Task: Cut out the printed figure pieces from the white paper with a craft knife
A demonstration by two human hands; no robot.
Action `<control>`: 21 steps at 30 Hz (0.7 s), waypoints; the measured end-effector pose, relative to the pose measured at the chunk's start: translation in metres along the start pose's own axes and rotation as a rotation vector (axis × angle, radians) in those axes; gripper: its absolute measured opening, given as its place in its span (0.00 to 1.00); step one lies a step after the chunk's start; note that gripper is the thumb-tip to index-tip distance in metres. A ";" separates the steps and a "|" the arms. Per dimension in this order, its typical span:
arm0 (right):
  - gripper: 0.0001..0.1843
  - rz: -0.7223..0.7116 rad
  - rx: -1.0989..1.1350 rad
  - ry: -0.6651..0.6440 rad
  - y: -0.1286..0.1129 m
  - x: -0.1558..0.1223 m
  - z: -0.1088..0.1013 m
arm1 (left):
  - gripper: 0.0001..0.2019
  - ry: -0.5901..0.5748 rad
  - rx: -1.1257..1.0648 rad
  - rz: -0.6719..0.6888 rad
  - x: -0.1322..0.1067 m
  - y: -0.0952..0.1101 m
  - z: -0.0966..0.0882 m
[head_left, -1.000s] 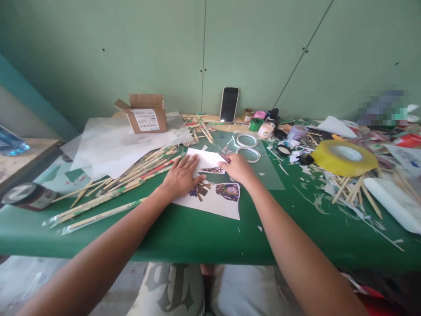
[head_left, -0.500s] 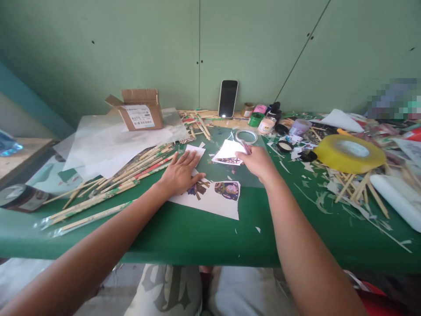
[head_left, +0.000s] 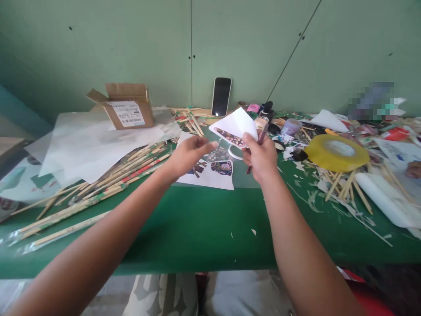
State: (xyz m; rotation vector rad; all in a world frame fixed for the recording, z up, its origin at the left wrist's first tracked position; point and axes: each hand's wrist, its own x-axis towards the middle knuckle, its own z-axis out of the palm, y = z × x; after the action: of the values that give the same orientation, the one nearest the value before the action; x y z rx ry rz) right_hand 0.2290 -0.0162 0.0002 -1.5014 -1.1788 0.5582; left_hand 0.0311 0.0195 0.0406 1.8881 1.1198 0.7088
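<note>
My right hand point(head_left: 261, 158) is closed on a white piece of paper point(head_left: 238, 123) with a dark floral print along its lower edge, held up off the table. The same hand grips a slim dark-red tool point(head_left: 262, 135), perhaps a craft knife. My left hand point(head_left: 190, 153) hovers to the left of the raised piece, fingers loosely curved and thumb stretched out, with nothing visible in it. Below lies a white sheet with printed figures point(head_left: 210, 179), partly covered by my left hand. A white tape roll point(head_left: 234, 153) shows beneath the raised paper.
Wooden sticks point(head_left: 131, 175) in plastic wrap lie left, beside translucent sheets point(head_left: 72, 140) and an open cardboard box point(head_left: 128, 112). A phone point(head_left: 221, 96) leans on the wall. Right are a yellow tape roll point(head_left: 337, 152), paint jars point(head_left: 291, 127), paper scraps and a white roll point(head_left: 381, 199).
My left hand has come up off the sheet. The right hand has lifted the printed piece from the table. The sheet with figures has shifted farther from me.
</note>
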 end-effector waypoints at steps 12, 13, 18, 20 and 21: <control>0.20 -0.228 -0.236 -0.200 -0.017 -0.029 0.030 | 0.16 0.037 -0.609 -0.171 -0.020 -0.043 0.016; 0.20 -0.250 -0.268 -0.226 -0.016 -0.028 0.030 | 0.16 0.050 -0.647 -0.170 -0.020 -0.043 0.014; 0.19 -0.357 -0.427 -0.342 -0.018 -0.034 0.038 | 0.14 0.051 -0.807 -0.174 -0.020 -0.040 0.009; 0.19 -0.385 -0.492 -0.364 -0.022 -0.042 0.043 | 0.14 0.055 -0.848 -0.178 -0.021 -0.040 0.010; 0.18 -0.397 -0.521 -0.372 -0.024 -0.045 0.045 | 0.14 0.061 -0.865 -0.180 -0.021 -0.040 0.011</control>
State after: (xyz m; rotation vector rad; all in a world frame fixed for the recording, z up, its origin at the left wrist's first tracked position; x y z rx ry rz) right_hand 0.1644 -0.0378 -0.0023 -1.5609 -1.9725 0.2700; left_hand 0.0128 0.0076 -0.0003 1.0272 0.8064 0.9526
